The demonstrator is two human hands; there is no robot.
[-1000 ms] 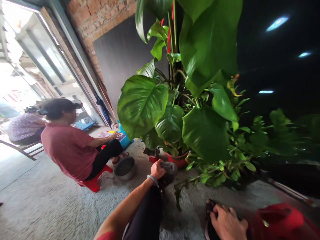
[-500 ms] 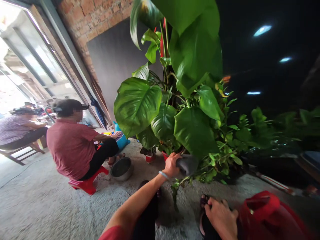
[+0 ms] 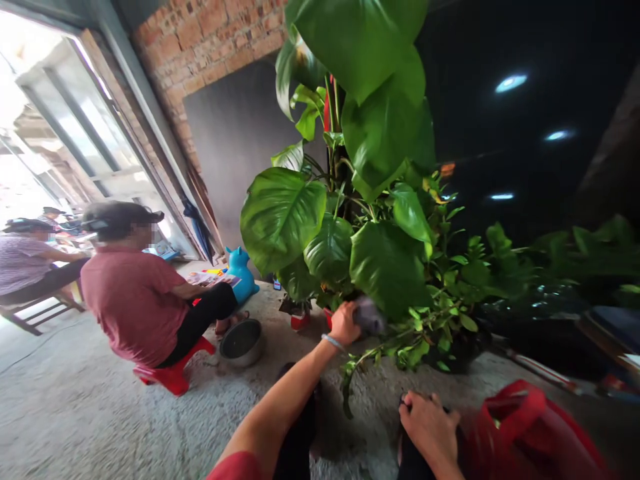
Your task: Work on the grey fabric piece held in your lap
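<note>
One grey cloth (image 3: 369,315) in left grip (image 3: 345,323)

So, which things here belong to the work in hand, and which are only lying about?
In hand:
- left hand holding grey cloth
- big-leaf potted plant
- right hand

Lying about:
- metal bowl
- blue toy
- red plastic thing
- red stool

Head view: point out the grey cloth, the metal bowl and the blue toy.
grey cloth (image 3: 369,315), head view, on the bunched end past the left hand (image 3: 344,323).
metal bowl (image 3: 242,342), head view, inner wall.
blue toy (image 3: 241,273), head view, body.
</note>
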